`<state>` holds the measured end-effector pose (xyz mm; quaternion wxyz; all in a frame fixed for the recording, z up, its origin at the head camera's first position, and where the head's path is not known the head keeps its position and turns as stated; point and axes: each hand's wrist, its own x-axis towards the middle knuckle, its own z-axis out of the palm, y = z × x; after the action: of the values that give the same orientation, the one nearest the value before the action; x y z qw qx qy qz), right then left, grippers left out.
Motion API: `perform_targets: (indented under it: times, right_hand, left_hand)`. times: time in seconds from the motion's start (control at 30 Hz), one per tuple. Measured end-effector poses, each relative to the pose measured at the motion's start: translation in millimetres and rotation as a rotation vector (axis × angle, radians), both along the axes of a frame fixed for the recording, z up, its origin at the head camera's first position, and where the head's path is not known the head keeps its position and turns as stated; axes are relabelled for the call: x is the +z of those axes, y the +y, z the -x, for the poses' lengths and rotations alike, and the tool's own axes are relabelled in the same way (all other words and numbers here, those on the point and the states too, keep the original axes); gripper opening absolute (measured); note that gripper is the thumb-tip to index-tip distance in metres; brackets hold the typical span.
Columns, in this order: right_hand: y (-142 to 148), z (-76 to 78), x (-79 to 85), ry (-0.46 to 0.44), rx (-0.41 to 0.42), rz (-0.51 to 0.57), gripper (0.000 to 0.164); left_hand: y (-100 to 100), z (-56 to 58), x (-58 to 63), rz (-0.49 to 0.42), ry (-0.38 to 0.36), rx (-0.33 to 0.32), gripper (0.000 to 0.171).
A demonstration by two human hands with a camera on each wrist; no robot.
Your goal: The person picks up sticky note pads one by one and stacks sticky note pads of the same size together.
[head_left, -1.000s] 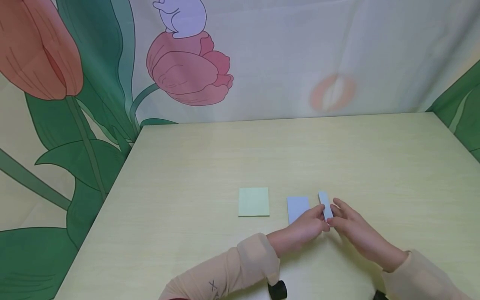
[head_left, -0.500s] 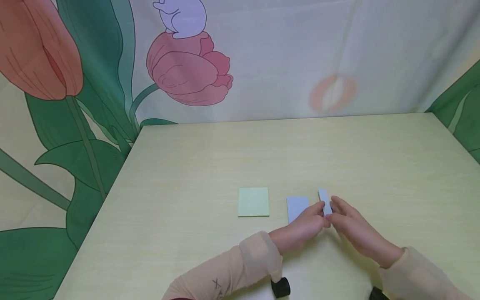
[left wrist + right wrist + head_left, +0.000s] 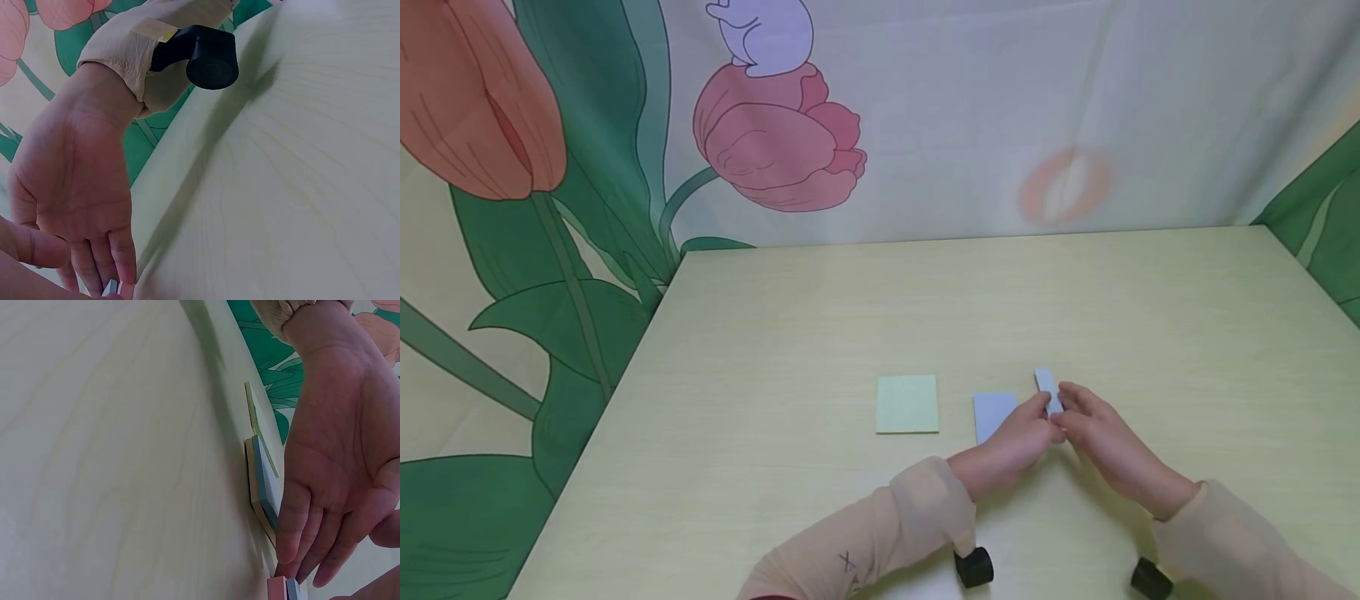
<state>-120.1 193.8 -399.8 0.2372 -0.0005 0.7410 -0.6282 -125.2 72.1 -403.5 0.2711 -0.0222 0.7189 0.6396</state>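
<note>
A narrow sticky-note pad [image 3: 1045, 381] lies between my two hands. Its top is pale blue, and a pink layer shows beside the blue in both wrist views. From the left, my left hand [image 3: 1017, 440] touches it; the right wrist view shows that palm [image 3: 344, 437] with its fingers straight. On the other side my right hand [image 3: 1108, 446] has its fingertips close against the pad, and they look straight in the left wrist view. Just left of my left hand lies a blue rectangular pad [image 3: 994, 412] over a cream layer, its lower corner hidden by the hand.
A pale green square pad [image 3: 907, 404] lies flat further left on the light wood table [image 3: 790, 333]. Black wrist cameras hang under both sleeves [image 3: 973, 567]. Behind the table hangs a cloth [image 3: 940, 125] printed with flowers.
Both hands have shifted a little away from me, and the narrow pad has moved with them. The blue and green pads have stayed in place.
</note>
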Motion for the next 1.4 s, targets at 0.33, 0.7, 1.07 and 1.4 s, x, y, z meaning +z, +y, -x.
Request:
perform_targets:
  times: [0.33, 0.7, 1.07, 1.4]
  right_hand:
    - [1.0, 4.2, -0.5, 0.03, -0.033, 0.001, 0.064]
    - [4.1, 21.4, 6.2, 0.03, -0.12, 0.011, 0.06]
    - [0.0, 42.1, 4.9, -0.056, -0.216, 0.106, 0.066]
    - [-3.2, 42.2, 3.8, -0.103, -0.229, 0.155, 0.063]
  left_hand:
    - [2.6, 3.0, 0.9, 0.024, 0.048, 0.019, 0.064]
    - [-0.7, 14.9, 10.3, 0.044, 0.049, 0.096, 0.075]
    - [8.6, 36.2, 3.7, -0.087, -0.05, 0.233, 0.074]
    - [8.6, 38.5, 2.0, -0.115, -0.048, 0.213, 0.071]
